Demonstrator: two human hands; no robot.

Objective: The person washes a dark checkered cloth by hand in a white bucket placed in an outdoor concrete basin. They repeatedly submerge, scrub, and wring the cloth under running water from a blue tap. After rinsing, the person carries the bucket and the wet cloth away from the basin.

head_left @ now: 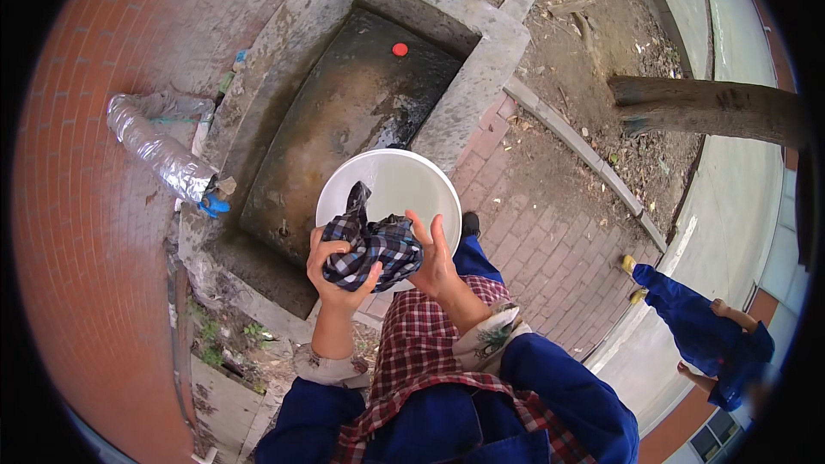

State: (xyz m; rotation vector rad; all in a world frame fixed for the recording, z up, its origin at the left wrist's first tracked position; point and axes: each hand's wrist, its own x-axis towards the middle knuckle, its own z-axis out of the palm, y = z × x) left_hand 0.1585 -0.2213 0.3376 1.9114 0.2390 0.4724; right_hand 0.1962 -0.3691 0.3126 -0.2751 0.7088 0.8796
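Observation:
A bunched dark checked cloth (pixel 371 249) is held over a white bucket (pixel 391 174). My left hand (pixel 337 271) is closed round the cloth's left side, its thumb pressed on the fabric. My right hand (pixel 436 259) is at the cloth's right edge, its fingers spread and stretched upward, with the palm beside the fabric. One corner of the cloth sticks up above the bundle. The bucket's pale inside shows behind the cloth; its near part is hidden by the cloth and my hands.
A concrete basin (pixel 344 112) with a wet, stained bottom lies ahead, a red round object (pixel 400 50) in it. At left, a foil-wrapped pipe (pixel 163 150) stands by the brick wall (pixel 82 232). A tree trunk (pixel 705 107) and another person (pixel 705 326) in blue are at right.

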